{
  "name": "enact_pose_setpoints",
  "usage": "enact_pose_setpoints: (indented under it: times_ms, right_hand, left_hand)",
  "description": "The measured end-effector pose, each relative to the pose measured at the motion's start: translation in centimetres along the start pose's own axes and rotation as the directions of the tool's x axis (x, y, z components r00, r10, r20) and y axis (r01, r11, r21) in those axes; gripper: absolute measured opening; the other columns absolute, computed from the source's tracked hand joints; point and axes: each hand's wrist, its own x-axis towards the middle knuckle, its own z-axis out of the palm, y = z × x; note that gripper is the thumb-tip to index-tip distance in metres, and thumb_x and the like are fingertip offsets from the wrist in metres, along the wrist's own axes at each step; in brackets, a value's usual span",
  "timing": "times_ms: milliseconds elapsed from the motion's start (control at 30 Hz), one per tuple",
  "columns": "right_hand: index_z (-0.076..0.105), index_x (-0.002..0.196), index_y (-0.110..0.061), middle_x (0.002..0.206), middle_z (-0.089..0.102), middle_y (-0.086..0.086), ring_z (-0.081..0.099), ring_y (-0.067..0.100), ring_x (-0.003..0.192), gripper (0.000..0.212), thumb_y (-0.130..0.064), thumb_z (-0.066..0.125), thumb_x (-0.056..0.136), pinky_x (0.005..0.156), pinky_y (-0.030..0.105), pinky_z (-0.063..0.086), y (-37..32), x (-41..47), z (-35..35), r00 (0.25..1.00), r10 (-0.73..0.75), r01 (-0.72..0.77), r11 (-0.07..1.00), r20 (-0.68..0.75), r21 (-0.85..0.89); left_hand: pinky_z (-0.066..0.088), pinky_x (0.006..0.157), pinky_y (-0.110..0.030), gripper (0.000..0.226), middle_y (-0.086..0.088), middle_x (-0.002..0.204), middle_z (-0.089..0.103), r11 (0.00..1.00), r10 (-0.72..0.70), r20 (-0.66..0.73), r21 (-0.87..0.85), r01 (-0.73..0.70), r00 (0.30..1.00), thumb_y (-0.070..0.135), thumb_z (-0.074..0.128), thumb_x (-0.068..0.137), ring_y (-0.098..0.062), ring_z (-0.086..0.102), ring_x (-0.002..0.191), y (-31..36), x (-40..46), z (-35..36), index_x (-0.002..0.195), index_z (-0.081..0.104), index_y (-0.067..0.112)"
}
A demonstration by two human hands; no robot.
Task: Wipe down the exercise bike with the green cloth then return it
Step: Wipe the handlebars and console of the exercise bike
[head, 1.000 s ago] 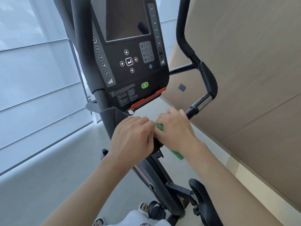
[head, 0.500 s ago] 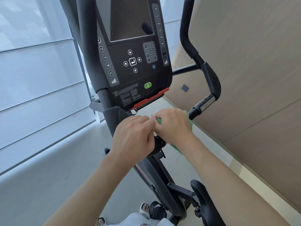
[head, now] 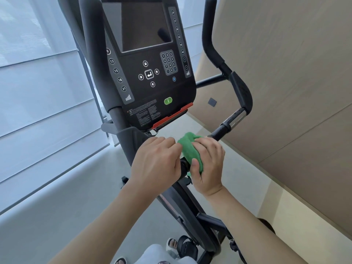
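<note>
The black exercise bike fills the middle of the view, with its console (head: pixel 150 73) above and its right handlebar (head: pixel 231 121) curving up toward the wall. The green cloth (head: pixel 189 149) is wrapped over the low bar of that handlebar, just below the console. My right hand (head: pixel 206 164) grips the cloth around the bar, thumb on the near side. My left hand (head: pixel 157 161) is curled around the same bar right beside it, on the inner end. The bar under both hands is hidden.
A beige panelled wall (head: pixel 295 92) runs close along the right. Pale window blinds (head: pixel 38 101) stand at the left. The bike's frame and flywheel cover (head: pixel 190 212) drop away below my hands, with a pedal (head: pixel 187 246) and my sandalled feet near the bottom edge.
My right hand has turned on the bar, exposing more of the green cloth on top. The left hand has kept its hold. My head has shifted slightly.
</note>
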Motion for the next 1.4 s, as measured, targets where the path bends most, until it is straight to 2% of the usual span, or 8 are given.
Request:
enact_pose_setpoints:
  times_ms: [133,267,400,700,1033,1167,1300,1400]
  right_hand:
    - [0.073,0.1,-0.012,0.1,0.071,0.003,0.06,0.026,0.099,0.046,-0.037,0.036,0.107,0.094,0.042,0.045,1.0,2.4,-0.3,0.998,-0.056,0.057,0.998,0.024,-0.042]
    - [0.069,0.085,-0.012,0.082,0.066,0.001,0.055,0.024,0.082,0.028,-0.026,0.049,0.099,0.076,0.043,0.048,0.4,4.3,-1.2,0.99,0.006,0.008,0.995,0.14,-0.095]
    - [0.062,0.076,-0.007,0.074,0.058,0.004,0.045,0.019,0.074,0.028,-0.02,0.05,0.097,0.066,0.039,0.045,-0.9,5.2,-2.8,0.993,0.091,-0.088,0.995,0.071,-0.046]
    - [0.055,0.075,-0.014,0.078,0.049,-0.008,0.047,0.021,0.077,0.03,-0.02,0.045,0.103,0.067,0.034,0.038,2.2,5.7,-9.0,0.983,0.181,-0.182,0.982,-0.015,-0.05]
    - [0.061,0.079,-0.009,0.08,0.056,-0.002,0.05,0.023,0.081,0.031,-0.02,0.045,0.104,0.072,0.032,0.041,7.3,10.4,-8.8,0.99,0.139,-0.14,0.988,0.015,0.07]
    - [0.067,0.088,-0.005,0.089,0.063,0.006,0.054,0.024,0.087,0.034,-0.022,0.043,0.106,0.077,0.038,0.048,8.3,10.6,-6.9,0.995,0.09,-0.094,0.99,0.041,0.104]
    - [0.074,0.104,-0.004,0.109,0.071,0.007,0.062,0.027,0.105,0.031,-0.014,0.045,0.105,0.095,0.039,0.046,8.2,7.0,-3.5,0.991,-0.043,0.034,0.997,0.126,0.076]
    - [0.074,0.109,-0.006,0.107,0.074,0.005,0.065,0.025,0.103,0.036,-0.021,0.041,0.106,0.1,0.042,0.047,9.1,5.5,-2.0,0.983,-0.08,0.057,0.989,0.168,0.138]
  left_hand:
    - [0.042,0.061,-0.039,0.021,-0.001,0.062,0.05,0.999,0.035,0.022,0.019,-0.036,0.999,0.007,0.05,0.084,-0.027,0.045,0.056,0.0,0.1,0.0,0.064,0.054,0.013]
    - [0.043,0.059,-0.041,0.023,-0.001,0.062,0.051,0.999,0.045,0.034,0.028,-0.046,0.998,0.009,0.048,0.084,-0.026,0.045,0.056,-0.3,0.0,0.0,0.063,0.055,0.014]
    - [0.044,0.06,-0.043,0.022,-0.002,0.062,0.053,1.0,0.019,0.05,-0.026,-0.018,0.999,0.008,0.048,0.082,-0.027,0.048,0.057,-0.5,-0.2,-0.1,0.064,0.058,0.012]
    - [0.048,0.084,-0.041,0.024,0.009,0.08,0.066,0.961,-0.023,0.093,-0.271,0.048,0.995,0.009,0.053,0.085,-0.018,0.057,0.071,1.6,-0.5,0.0,0.085,0.072,0.022]
    - [0.053,0.075,-0.032,0.027,0.009,0.116,0.063,0.947,-0.142,0.201,-0.258,0.193,0.969,0.017,0.06,0.095,-0.015,0.059,0.096,4.9,4.6,3.5,0.119,0.07,0.024]
    - [0.056,0.078,-0.037,0.024,0.014,0.118,0.06,0.942,-0.203,0.245,-0.216,0.257,0.948,0.022,0.056,0.099,-0.012,0.059,0.1,5.2,5.3,5.0,0.118,0.069,0.027]
    - [0.051,0.059,-0.031,0.034,0.017,0.102,0.063,0.942,-0.245,0.225,-0.173,0.287,0.943,0.041,0.039,0.092,-0.008,0.053,0.075,5.0,4.7,5.2,0.097,0.071,0.03]
    - [0.051,0.056,-0.033,0.034,0.016,0.095,0.062,0.941,-0.25,0.212,-0.175,0.289,0.945,0.043,0.038,0.09,-0.008,0.05,0.071,5.3,4.9,5.2,0.09,0.069,0.03]
